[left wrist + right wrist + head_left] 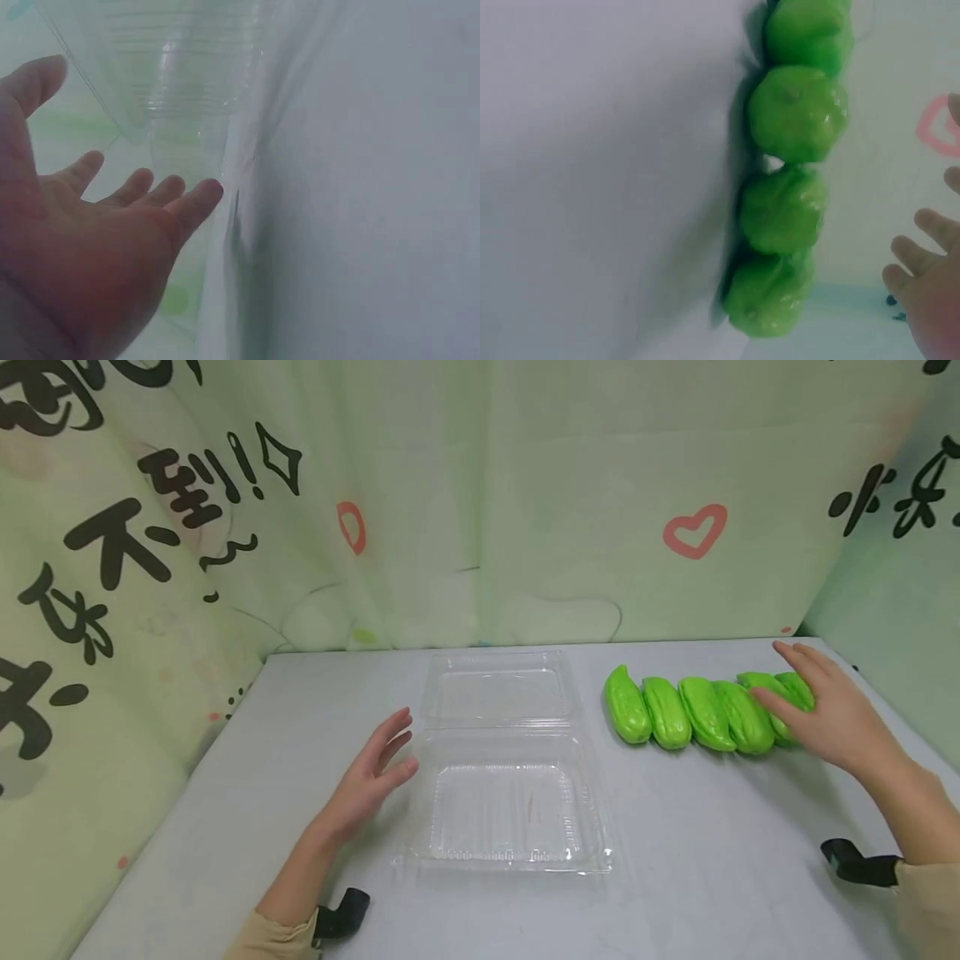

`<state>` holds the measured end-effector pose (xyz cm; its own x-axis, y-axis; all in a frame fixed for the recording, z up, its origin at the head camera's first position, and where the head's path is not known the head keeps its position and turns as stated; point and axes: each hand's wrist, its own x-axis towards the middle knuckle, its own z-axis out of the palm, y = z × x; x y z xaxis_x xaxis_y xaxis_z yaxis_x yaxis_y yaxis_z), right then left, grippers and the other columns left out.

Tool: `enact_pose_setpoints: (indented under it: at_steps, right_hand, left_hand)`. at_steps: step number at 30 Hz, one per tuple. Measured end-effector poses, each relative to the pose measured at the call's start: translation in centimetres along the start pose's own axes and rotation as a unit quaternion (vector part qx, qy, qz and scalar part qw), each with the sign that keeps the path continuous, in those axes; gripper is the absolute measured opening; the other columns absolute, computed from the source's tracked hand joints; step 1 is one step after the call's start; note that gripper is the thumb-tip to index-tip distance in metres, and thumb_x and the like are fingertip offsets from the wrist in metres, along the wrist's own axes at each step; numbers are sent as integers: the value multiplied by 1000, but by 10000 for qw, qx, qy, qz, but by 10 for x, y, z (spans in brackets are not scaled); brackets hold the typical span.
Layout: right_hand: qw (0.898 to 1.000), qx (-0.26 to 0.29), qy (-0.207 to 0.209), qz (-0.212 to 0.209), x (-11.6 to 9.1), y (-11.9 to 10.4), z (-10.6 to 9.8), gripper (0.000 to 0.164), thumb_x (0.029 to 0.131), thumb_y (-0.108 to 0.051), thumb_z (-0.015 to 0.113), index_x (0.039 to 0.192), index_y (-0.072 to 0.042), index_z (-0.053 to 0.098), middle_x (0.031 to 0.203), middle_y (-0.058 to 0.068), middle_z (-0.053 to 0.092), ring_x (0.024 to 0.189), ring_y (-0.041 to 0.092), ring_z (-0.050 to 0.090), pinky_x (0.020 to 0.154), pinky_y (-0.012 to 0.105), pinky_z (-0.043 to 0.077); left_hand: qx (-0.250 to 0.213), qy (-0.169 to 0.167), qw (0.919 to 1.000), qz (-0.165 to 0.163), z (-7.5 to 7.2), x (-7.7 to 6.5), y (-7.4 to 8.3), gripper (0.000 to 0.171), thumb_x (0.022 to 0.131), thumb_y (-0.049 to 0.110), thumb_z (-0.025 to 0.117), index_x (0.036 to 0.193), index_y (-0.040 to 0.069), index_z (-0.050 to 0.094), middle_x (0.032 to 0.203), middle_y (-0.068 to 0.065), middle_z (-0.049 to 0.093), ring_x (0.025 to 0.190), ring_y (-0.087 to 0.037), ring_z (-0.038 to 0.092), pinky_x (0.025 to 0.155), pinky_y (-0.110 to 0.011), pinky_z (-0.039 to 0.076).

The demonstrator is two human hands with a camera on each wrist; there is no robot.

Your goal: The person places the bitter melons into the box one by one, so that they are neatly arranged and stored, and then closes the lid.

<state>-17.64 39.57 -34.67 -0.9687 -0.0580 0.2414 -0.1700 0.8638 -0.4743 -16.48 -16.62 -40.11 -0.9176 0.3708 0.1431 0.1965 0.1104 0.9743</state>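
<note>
A clear plastic clamshell box (506, 814) lies unfolded on the table, its lid (498, 695) flat behind the base. Left of it hovers my left hand (367, 781), fingers extended and holding nothing; the left wrist view shows this hand (105, 240) apart from the box. A row of several glossy green pepper-like vegetables (703, 713) lies right of the box. Over the row's right end is my right hand (832, 714), fingers extended, partly hiding the last vegetables. In the right wrist view the hand (937, 277) is apart from the vegetables (799, 112).
A white cloth covers the table (247, 777). Behind it and along the sides hangs a pale green curtain (540, 527) with black characters and red hearts. Black wrist mounts (343, 912) sit at both sleeves.
</note>
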Motion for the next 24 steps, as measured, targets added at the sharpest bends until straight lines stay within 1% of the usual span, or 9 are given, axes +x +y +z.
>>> enact_pose_setpoints:
  at_steps: [3,6,7,9,12,14,16,19,24]
  right_hand:
    - [9997,141,58,176,3,9,-4,73,105,-34,51,161,-2,16,160,34,13,145,57,8,109,76,9]
    - [9987,246,64,452,4,19,-9,73,106,-36,47,161,-1,14,160,35,13,140,62,13,106,78,13]
    - [9981,276,56,541,4,22,-10,73,106,-36,46,161,-1,13,160,35,12,139,63,15,104,79,15]
    - [9967,366,11,725,4,29,-13,73,107,-37,45,161,-3,11,159,36,12,135,66,18,101,80,19]
    - [9945,435,-82,951,5,38,-16,73,107,-38,43,162,-5,8,157,39,13,134,67,19,97,81,22]
    - [9930,438,-170,1083,6,44,-16,73,108,-39,42,161,-5,6,156,41,13,134,67,19,96,82,23]
    - [9915,404,-280,1206,5,50,-16,74,108,-39,41,161,-3,4,155,42,12,134,67,18,93,82,25]
    - [9896,350,-410,1333,5,60,-14,75,108,-39,40,159,2,4,154,43,11,132,68,20,91,82,29]
    - [9865,373,-597,1477,3,80,-11,75,108,-39,40,157,7,6,149,47,14,129,70,23,91,80,31]
  left_hand:
    - [-68,-87,9999,-6,1,0,-4,74,99,4,61,161,9,21,164,-17,21,150,-33,22,114,-43,35]
    - [-142,-123,9998,8,2,0,-8,74,97,3,63,160,8,23,163,-18,24,149,-33,24,110,-33,40]
    - [-165,-143,9998,31,2,0,-10,75,97,2,64,160,7,23,162,-19,24,149,-33,25,108,-31,40]
    - [-279,-203,9993,107,3,1,-12,77,95,1,65,159,5,23,162,-21,23,149,-36,24,110,-33,39]
    - [-439,-254,9985,228,3,0,-16,79,93,-1,67,159,2,22,162,-24,20,149,-39,22,114,-44,33]
    - [-513,-276,9979,277,3,0,-18,80,92,-2,67,158,1,22,162,-25,19,149,-40,20,115,-50,29]
    - [-543,-285,9976,313,4,0,-19,79,92,-4,67,158,0,23,162,-26,19,149,-41,20,114,-52,28]
    - [-567,-326,9972,357,4,1,-21,79,92,-6,66,157,-1,23,162,-27,19,149,-42,20,114,-51,29]
    - [-574,-343,9971,354,5,1,-21,78,92,-8,66,158,0,24,162,-24,21,149,-40,21,113,-43,33]
